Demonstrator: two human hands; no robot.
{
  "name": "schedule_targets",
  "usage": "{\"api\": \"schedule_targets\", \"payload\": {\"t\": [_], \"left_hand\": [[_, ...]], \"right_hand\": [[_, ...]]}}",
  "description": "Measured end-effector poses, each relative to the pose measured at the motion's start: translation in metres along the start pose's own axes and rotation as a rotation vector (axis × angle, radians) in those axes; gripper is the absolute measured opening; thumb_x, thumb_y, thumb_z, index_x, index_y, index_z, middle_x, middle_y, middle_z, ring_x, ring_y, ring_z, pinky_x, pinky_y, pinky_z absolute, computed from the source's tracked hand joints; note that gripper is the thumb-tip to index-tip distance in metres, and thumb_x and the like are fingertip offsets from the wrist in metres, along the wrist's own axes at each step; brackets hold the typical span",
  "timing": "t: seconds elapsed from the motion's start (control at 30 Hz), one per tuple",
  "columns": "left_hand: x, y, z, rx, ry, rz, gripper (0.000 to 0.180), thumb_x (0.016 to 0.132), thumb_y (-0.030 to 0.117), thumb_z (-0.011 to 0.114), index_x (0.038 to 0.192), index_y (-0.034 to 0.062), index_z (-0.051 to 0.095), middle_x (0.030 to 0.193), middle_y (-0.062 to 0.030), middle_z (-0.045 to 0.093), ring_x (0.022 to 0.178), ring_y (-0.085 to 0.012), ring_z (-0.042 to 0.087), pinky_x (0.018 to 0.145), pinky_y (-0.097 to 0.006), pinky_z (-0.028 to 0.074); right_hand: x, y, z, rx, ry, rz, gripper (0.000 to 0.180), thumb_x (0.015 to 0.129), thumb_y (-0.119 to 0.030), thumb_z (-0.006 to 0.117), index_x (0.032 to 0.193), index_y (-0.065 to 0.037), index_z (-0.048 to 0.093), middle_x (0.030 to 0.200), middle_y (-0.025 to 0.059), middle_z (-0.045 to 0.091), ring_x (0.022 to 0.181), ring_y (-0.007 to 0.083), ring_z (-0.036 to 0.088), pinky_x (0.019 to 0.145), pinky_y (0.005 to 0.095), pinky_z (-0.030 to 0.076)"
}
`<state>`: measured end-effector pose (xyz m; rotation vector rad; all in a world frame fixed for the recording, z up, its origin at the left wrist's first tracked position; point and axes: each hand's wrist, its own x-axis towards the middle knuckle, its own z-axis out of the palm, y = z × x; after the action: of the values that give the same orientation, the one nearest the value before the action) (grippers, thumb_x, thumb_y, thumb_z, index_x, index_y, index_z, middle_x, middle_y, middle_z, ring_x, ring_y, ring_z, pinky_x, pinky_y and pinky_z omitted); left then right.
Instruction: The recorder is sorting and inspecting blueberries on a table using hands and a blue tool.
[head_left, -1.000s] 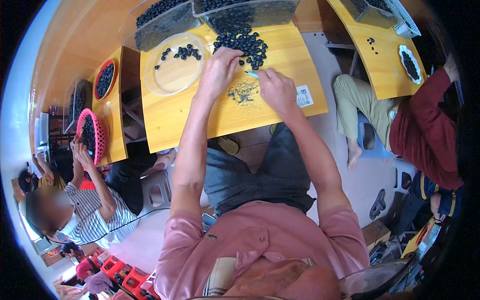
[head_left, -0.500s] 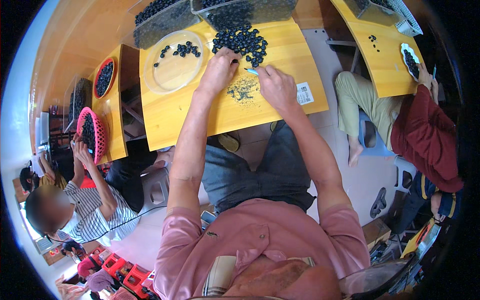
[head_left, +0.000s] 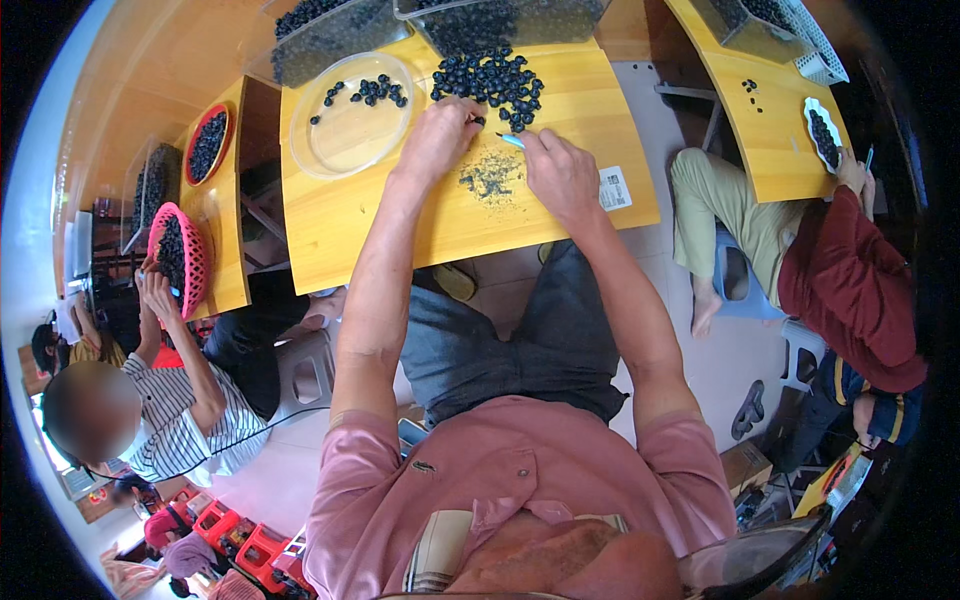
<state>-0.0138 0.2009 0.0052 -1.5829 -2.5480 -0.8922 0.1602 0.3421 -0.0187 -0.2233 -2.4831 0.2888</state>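
Note:
My left hand (head_left: 438,138) is closed, with a small dark berry-like piece (head_left: 478,121) pinched at its fingertips. In my right hand (head_left: 557,170) is a slim tool with a light blue handle (head_left: 511,140), its dark tip pointing left toward the pinched piece; the kind of tool is too small to make out. A heap of dark round berry-like pieces (head_left: 487,85) lies just beyond my hands. Dark crumbs (head_left: 490,178) are scattered on the yellow table (head_left: 350,228) between my wrists. To the left, a round clear shallow dish (head_left: 345,158) holds several of the dark pieces.
Clear bins (head_left: 560,38) of dark pieces line the table's far side. A white printed label (head_left: 614,188) lies at the right. Co-workers sit at tables on both sides, near a pink basket (head_left: 197,262), a red-rimmed bowl (head_left: 208,148) and a white dish (head_left: 815,110).
The whole view has shifted slightly. More of the dark piece shows at my left fingertips; the tool stays in my right hand, and both hands keep nearly the same place over the table.

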Motion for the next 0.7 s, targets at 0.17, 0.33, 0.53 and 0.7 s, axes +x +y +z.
{"api": "schedule_targets", "payload": {"t": [0.17,0.33,0.53,0.7], "left_hand": [[0.001,0.008,-0.004,-0.024,0.01,-0.096,0.023,0.086,0.012,0.08,0.107,0.0017,0.077,0.096,-0.0168,0.072,0.085,-0.0326,0.072,0.079,-0.042,0.058],[-0.001,0.003,-0.002,-0.091,-0.02,-0.1,0.021,0.085,0.012,0.083,0.102,0.0014,0.077,0.093,-0.016,0.072,0.081,-0.0282,0.071,0.076,-0.039,0.057],[-0.01,0.019,0.002,-0.332,0.025,-0.316,0.019,0.086,0.006,0.081,0.104,0.0002,0.076,0.087,-0.006,0.073,0.078,-0.0134,0.068,0.072,-0.029,0.055],[-0.035,0.026,0.02,-0.655,0.178,-0.467,0.019,0.091,0.005,0.08,0.107,-0.0028,0.073,0.088,-0.0015,0.072,0.08,-0.0081,0.065,0.072,-0.023,0.054]], "right_hand": [[-0.001,0.001,-0.002,-0.005,-0.017,0.002,0.015,0.085,-0.007,0.066,0.099,-0.006,0.07,0.083,0.0097,0.065,0.075,0.0276,0.072,0.064,0.041,0.06],[0.001,-0.002,-0.003,-0.001,-0.008,0.001,0.015,0.085,-0.007,0.066,0.099,-0.005,0.071,0.083,0.0098,0.065,0.076,0.0275,0.072,0.065,0.0408,0.06],[-0.001,0.0,-0.003,0.007,0.005,0.005,0.015,0.085,-0.007,0.067,0.1,-0.006,0.072,0.083,0.0096,0.066,0.077,0.0274,0.072,0.066,0.0405,0.06],[0.0,-0.002,-0.004,0.005,-0.003,0.016,0.015,0.087,-0.01,0.068,0.101,-0.007,0.072,0.085,0.009,0.066,0.079,0.0268,0.072,0.065,0.0402,0.06]]}}
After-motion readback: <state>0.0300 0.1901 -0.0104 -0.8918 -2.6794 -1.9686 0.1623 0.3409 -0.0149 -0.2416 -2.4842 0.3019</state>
